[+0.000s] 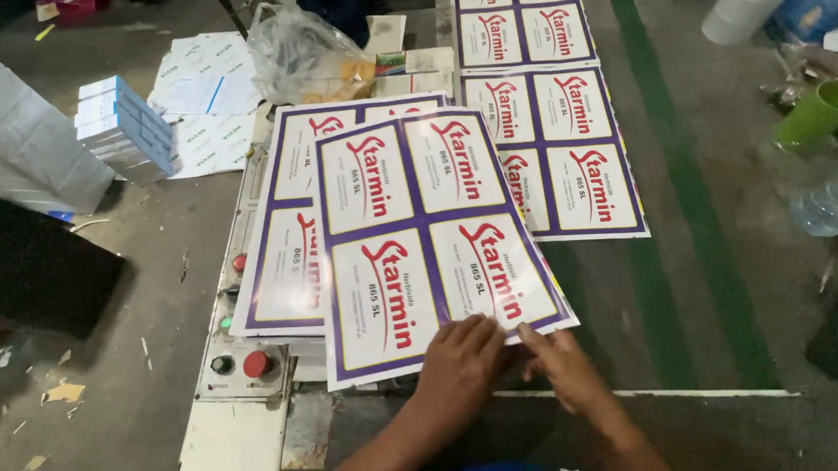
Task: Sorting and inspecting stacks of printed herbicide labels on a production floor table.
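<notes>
Glossy printed label sheet (pixel 429 240), purple-bordered with four white panels bearing red script, lies topmost on a stack of like sheets (pixel 279 244). The left hand (pixel 460 359) rests palm-down on the sheet's near edge, fingers extended and flat, not clamping. The right hand (pixel 563 362) touches the near right corner of the same sheet, fingers spread; whether it pinches the edge cannot be told. Left of the stack sits a control panel (pixel 238 368) with a red button (pixel 256 363). Further sheets (pixel 569 149) lie beyond, to the right. A green cup (pixel 821 112) stands well apart.
</notes>
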